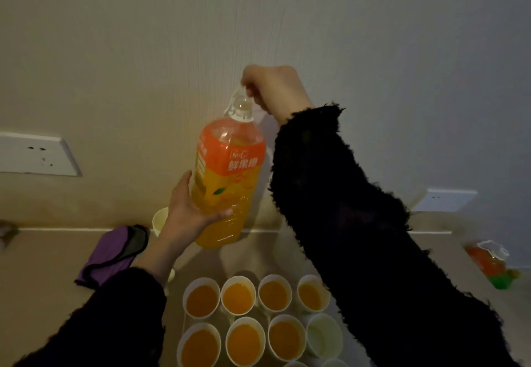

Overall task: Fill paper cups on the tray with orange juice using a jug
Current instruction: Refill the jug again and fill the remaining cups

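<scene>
Large clear plastic bottle (230, 208): orange juice (218, 231), orange-red label (232, 154) with white lettering, white cap (241, 109). Round white paper cups (201, 279): orange contents. Folded fabric item (112, 251): purple, black trim. Fuzzy sleeves (359, 223): black.

Juice bottle (230, 182): clear glossy plastic wrapped in a shiny printed orange film label, with a smooth white plastic carry handle (236, 95) at the neck; second bottle (488, 263) at far right, the same glossy plastic, blurred. Paper cups (201, 299): white matt paper with rolled rims, the orange juice (238, 299) inside showing a dull wet sheen. Sleeves (359, 223): black, fuzzy, loose-piled knit cloth; folded cloth (112, 251): soft matt purple fabric with black edging; wall (172, 50): matt, with fine vertical grain like a wood-effect covering; socket plate (34, 154): smooth white plastic; counter (43, 280): pale, smooth, low sheen.
</scene>
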A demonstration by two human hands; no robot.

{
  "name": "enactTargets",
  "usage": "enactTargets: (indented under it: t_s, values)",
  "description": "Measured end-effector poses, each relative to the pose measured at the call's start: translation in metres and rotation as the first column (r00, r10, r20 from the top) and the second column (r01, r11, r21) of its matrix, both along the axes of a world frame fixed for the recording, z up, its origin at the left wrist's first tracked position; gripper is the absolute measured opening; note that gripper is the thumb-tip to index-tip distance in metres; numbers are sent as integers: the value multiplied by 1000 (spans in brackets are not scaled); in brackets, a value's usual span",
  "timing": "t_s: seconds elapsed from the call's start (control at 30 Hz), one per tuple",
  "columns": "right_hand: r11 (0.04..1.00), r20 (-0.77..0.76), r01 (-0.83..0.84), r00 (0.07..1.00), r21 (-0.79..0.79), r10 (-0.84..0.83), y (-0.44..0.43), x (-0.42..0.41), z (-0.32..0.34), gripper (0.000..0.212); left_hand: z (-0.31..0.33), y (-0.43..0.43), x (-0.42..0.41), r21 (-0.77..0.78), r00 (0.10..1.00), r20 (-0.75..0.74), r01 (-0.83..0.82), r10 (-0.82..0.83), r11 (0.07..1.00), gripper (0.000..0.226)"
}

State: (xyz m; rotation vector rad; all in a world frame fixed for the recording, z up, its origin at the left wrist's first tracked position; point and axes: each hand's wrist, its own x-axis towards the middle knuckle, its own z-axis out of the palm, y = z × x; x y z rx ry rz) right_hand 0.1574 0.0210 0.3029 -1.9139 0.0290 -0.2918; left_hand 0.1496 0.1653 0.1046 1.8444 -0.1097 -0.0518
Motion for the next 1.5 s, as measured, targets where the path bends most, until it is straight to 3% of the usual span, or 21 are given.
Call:
enactTargets:
  t_s: [0.1, 0.2, 0.33, 0.47, 0.53, 0.63, 0.77, 0.9, 1.17, 1.33, 1.5]
  values:
    - [981, 30, -28, 999, 193, 23, -11, 1, 9, 35, 14, -5, -3, -104, 989, 63, 140, -133, 985, 103]
    - [961, 10, -53, 999, 271, 52, -18, -2, 10, 34, 20, -20, -10, -93, 992, 124, 46, -34, 995, 115]
    - [967, 13, -36, 999, 254, 34, -26, -10, 2, 36, 21, -37, -17, 12, 987, 157, -35, 33, 999, 102]
    - [990, 79, 100, 991, 98, -108, -46, -24, -14, 47, 24, -46, -12, 107, 988, 150, 10, -26, 994, 97]
    - [981, 125, 182, 977, -71, -172, -54, -37, -28, 41, 26, -50, -10, 156, 984, 171, 28, -55, 987, 97]
    - [846, 268, 350, 928, -401, -257, -54, -57, -68, 28, 29, -54, -8, 220, 976, 202, 38, -83, 975, 96]
    - [742, 464, 543, 814, -392, -350, -33, -76, -125, 46, 29, -56, -8, 303, 972, 200, 56, -121, 951, 96]
    - [769, 332, 543, 833, -337, -443, -29, -86, -153, 57, 27, -58, -5, 408, 962, 190, 104, -196, 907, 98]
    - [879, 24, 378, 921, -291, -388, -41, -104, -182, 67, 18, -54, 5, 698, 959, 100, 122, -264, 706, 113]
    - [917, -108, 333, 926, -222, -362, -43, -105, -192, 67, 18, -50, 10, 861, 947, 65, 106, -315, 497, 115]
    - [937, -148, 317, 929, -148, -338, -41, -104, -204, 67, 24, -44, 15, 940, 941, 22, 95, -337, 328, 114]
